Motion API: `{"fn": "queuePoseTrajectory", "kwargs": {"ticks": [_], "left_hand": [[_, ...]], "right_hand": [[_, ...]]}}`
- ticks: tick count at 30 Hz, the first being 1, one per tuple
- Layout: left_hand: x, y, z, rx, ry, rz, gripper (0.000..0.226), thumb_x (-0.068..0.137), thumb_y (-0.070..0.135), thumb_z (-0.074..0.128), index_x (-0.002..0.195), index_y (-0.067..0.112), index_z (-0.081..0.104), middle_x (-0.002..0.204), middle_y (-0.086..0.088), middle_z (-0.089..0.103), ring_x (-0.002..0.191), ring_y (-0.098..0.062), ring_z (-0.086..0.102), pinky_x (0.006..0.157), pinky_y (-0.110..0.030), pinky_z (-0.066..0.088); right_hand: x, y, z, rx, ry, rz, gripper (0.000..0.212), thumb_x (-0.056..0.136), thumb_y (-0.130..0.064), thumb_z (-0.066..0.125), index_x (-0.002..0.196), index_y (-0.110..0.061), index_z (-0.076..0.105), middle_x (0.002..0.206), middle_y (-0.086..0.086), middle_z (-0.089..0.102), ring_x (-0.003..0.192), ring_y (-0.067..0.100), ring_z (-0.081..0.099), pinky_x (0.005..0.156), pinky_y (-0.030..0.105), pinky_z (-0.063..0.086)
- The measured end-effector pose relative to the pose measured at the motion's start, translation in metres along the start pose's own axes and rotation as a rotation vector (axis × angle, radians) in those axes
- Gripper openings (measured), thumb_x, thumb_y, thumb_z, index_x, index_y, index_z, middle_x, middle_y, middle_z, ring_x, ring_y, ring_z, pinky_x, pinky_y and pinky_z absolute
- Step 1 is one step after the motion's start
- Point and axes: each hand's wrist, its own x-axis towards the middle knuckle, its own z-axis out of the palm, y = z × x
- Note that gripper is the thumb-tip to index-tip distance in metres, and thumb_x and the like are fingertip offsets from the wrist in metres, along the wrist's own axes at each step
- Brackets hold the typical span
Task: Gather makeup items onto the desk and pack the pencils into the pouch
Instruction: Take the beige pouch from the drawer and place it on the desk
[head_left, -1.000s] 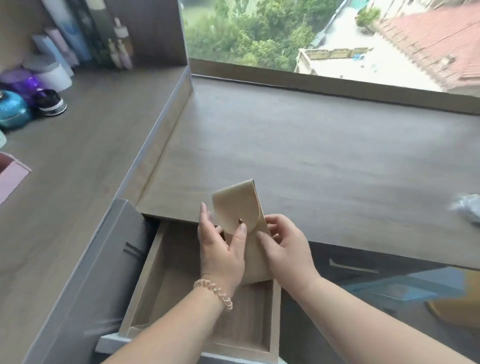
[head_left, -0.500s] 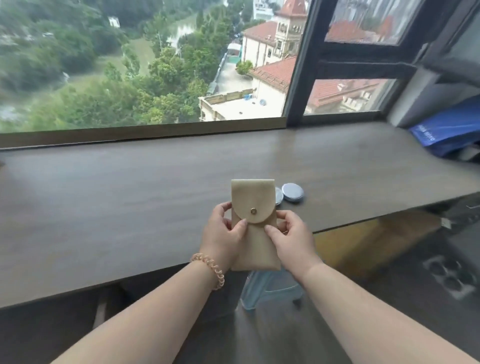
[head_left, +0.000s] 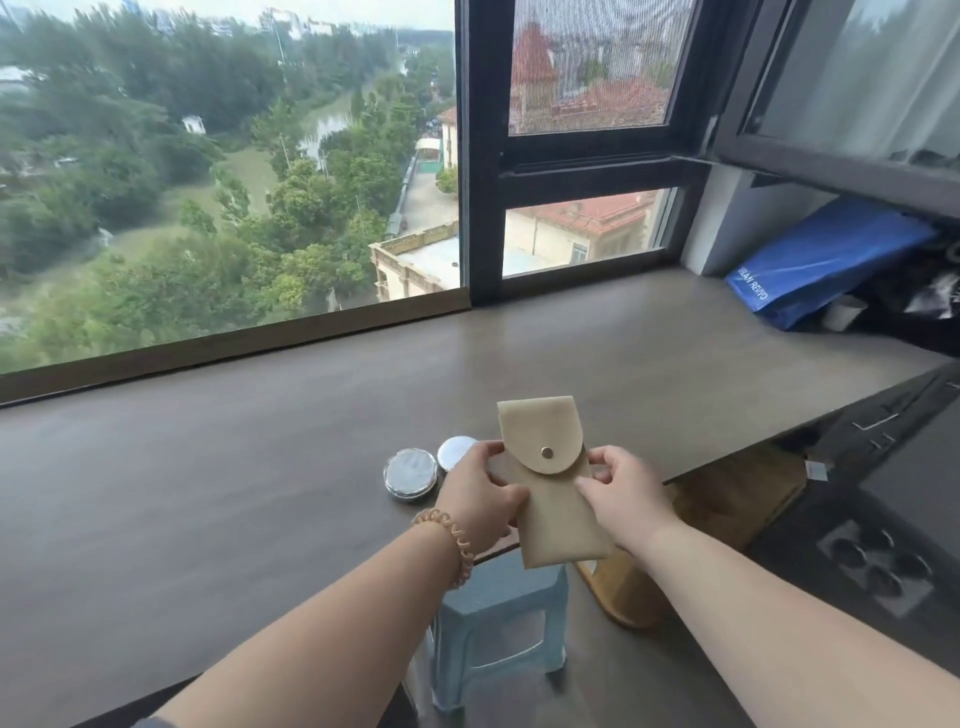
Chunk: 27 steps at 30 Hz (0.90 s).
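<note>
— Wood-grain desk (head_left: 208, 467), matte and smooth, runs under a wide window (head_left: 234, 182); what lies on it?
— Two round silvery tins (head_left: 410, 474), near its front edge.
— And the pouch (head_left: 550, 499)?
— Flat, beige and suede-like, with its rounded flap down and a metal snap on it. It is held upright above the desk edge, just right of the tins. The left hand (head_left: 478, 493) pinches its left side, the right hand (head_left: 628, 499) its right, thumbs on the front.

A pale blue stool (head_left: 498, 618) stands below the left hand (head_left: 480, 496). A wooden object (head_left: 727, 499) sits lower right of the right hand (head_left: 626, 501). A blue bag (head_left: 826, 254) lies far beyond, right, beside the window (head_left: 480, 156).
</note>
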Motion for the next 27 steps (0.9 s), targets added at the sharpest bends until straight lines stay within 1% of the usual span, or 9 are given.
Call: {"fn": "queuePoseTrajectory", "kwargs": {"ticks": [5, 9, 12, 15, 17, 19, 21, 23, 27], "left_hand": [[0.059, -0.007, 0.021, 0.001, -0.071, -0.095, 0.058, 0.08, 0.01, 0.057, 0.133, 0.025, 0.039, 0.079, -0.002, 0.061, 0.063, -0.019, 0.066, 0.055, -0.032, 0.054], [0.113, -0.021, 0.033, 0.034, -0.139, -0.169, 0.068, 0.079, 0.013, 0.06, 0.138, 0.029, 0.031, 0.08, 0.0, 0.062, 0.063, -0.018, 0.067, 0.055, -0.032, 0.055], [0.143, -0.022, 0.04, 0.006, -0.122, -0.22, 0.07, 0.077, 0.012, 0.058, 0.139, 0.032, 0.03, 0.08, 0.0, 0.063, 0.058, -0.017, 0.065, 0.054, -0.028, 0.056], [0.17, -0.019, 0.05, 0.003, -0.048, -0.241, 0.065, 0.079, 0.015, 0.056, 0.137, 0.031, 0.033, 0.081, 0.003, 0.062, 0.056, -0.016, 0.064, 0.049, -0.025, 0.051], [0.187, -0.019, 0.06, 0.034, -0.012, -0.26, 0.064, 0.079, 0.017, 0.056, 0.137, 0.032, 0.033, 0.088, -0.001, 0.063, 0.066, -0.021, 0.065, 0.057, -0.029, 0.055], [0.197, -0.021, 0.069, 0.08, 0.022, -0.285, 0.065, 0.076, 0.02, 0.056, 0.136, 0.033, 0.034, 0.095, -0.005, 0.066, 0.079, -0.024, 0.068, 0.073, -0.036, 0.057], [0.207, -0.022, 0.079, 0.116, 0.061, -0.306, 0.065, 0.075, 0.02, 0.056, 0.135, 0.032, 0.035, 0.094, -0.003, 0.067, 0.084, -0.024, 0.067, 0.079, -0.036, 0.055], [0.215, -0.021, 0.088, 0.142, 0.082, -0.316, 0.061, 0.079, 0.018, 0.055, 0.136, 0.03, 0.035, 0.092, 0.002, 0.063, 0.082, -0.019, 0.062, 0.076, -0.029, 0.049], [0.223, -0.019, 0.105, 0.229, 0.144, -0.367, 0.054, 0.082, 0.019, 0.052, 0.134, 0.029, 0.037, 0.113, 0.003, 0.063, 0.098, -0.02, 0.059, 0.082, -0.029, 0.045]], "right_hand": [[0.066, 0.017, 0.004, -0.099, -0.041, 0.066, 0.018, 0.082, -0.019, 0.061, 0.1, -0.018, 0.062, 0.084, 0.002, 0.065, 0.083, 0.024, 0.062, 0.07, 0.033, 0.048], [0.12, 0.025, 0.011, -0.185, -0.09, 0.092, 0.016, 0.083, -0.017, 0.061, 0.099, -0.017, 0.061, 0.078, -0.001, 0.061, 0.079, 0.022, 0.06, 0.056, 0.027, 0.04], [0.157, 0.027, 0.014, -0.22, -0.102, 0.099, 0.018, 0.084, -0.015, 0.06, 0.102, -0.018, 0.06, 0.08, 0.0, 0.061, 0.077, 0.021, 0.059, 0.054, 0.026, 0.039], [0.191, 0.03, 0.019, -0.249, -0.114, 0.118, 0.02, 0.083, -0.017, 0.057, 0.103, -0.021, 0.061, 0.091, 0.0, 0.066, 0.084, 0.022, 0.061, 0.065, 0.029, 0.043], [0.211, 0.036, 0.023, -0.267, -0.141, 0.135, 0.021, 0.082, -0.019, 0.057, 0.102, -0.023, 0.062, 0.095, 0.0, 0.068, 0.086, 0.022, 0.062, 0.071, 0.031, 0.047], [0.222, 0.043, 0.025, -0.277, -0.16, 0.146, 0.022, 0.081, -0.02, 0.057, 0.101, -0.024, 0.062, 0.097, 0.0, 0.069, 0.088, 0.023, 0.063, 0.077, 0.034, 0.051], [0.235, 0.05, 0.025, -0.29, -0.192, 0.151, 0.024, 0.08, -0.022, 0.058, 0.103, -0.025, 0.062, 0.098, 0.0, 0.069, 0.091, 0.024, 0.063, 0.081, 0.037, 0.051], [0.246, 0.058, 0.023, -0.328, -0.222, 0.136, 0.024, 0.08, -0.024, 0.057, 0.104, -0.024, 0.062, 0.097, -0.002, 0.068, 0.093, 0.025, 0.063, 0.086, 0.04, 0.05], [0.265, 0.07, 0.019, -0.41, -0.285, 0.027, 0.018, 0.08, -0.026, 0.054, 0.097, -0.024, 0.062, 0.085, -0.009, 0.063, 0.089, 0.022, 0.059, 0.089, 0.038, 0.044]]}}
